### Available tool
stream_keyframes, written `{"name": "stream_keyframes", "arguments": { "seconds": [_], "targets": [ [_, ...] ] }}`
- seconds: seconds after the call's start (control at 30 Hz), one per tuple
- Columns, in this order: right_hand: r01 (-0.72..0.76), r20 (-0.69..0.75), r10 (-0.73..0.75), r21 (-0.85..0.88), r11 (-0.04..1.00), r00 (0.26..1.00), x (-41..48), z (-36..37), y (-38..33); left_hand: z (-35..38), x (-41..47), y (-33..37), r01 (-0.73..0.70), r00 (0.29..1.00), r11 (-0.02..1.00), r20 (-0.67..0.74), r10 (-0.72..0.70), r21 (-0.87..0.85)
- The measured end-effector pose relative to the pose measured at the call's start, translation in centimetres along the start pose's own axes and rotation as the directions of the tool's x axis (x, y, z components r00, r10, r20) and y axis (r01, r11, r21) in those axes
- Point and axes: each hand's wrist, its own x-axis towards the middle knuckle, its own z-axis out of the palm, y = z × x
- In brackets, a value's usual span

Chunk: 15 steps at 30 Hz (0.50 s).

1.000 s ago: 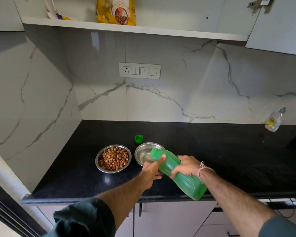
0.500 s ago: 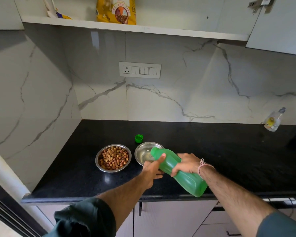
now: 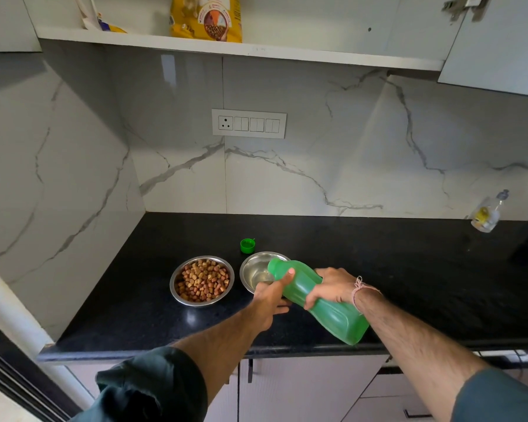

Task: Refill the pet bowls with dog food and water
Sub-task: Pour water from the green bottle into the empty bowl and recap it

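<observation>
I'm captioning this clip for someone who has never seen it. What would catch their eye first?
The bright green bottle stands out, tipped by both hands, left hand near its neck and right hand on its body, with its mouth over the steel bowl. Left of that sits a steel bowl of kibble on the black counter. The green cap lies behind the bowls.

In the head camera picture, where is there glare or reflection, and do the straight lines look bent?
Head view: a bright light patch reflects on the glossy wall above the socket panel, and a small glint shows on the black counter before the food bowl. The wide lens bows the shelf and the counter's front edge. The centre is sharp, both hands on the green bottle included.
</observation>
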Motion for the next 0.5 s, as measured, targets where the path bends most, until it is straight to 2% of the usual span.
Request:
{"name": "stream_keyframes", "arguments": {
  "seconds": [0.5],
  "targets": [
    [0.002, 0.0, -0.002, -0.002, 1.0, 1.0, 0.56, -0.09, -0.32, -0.2, 0.17, 0.35, -0.009, 1.0, 1.0, -0.007, 0.009, -0.009]
  ]
}}
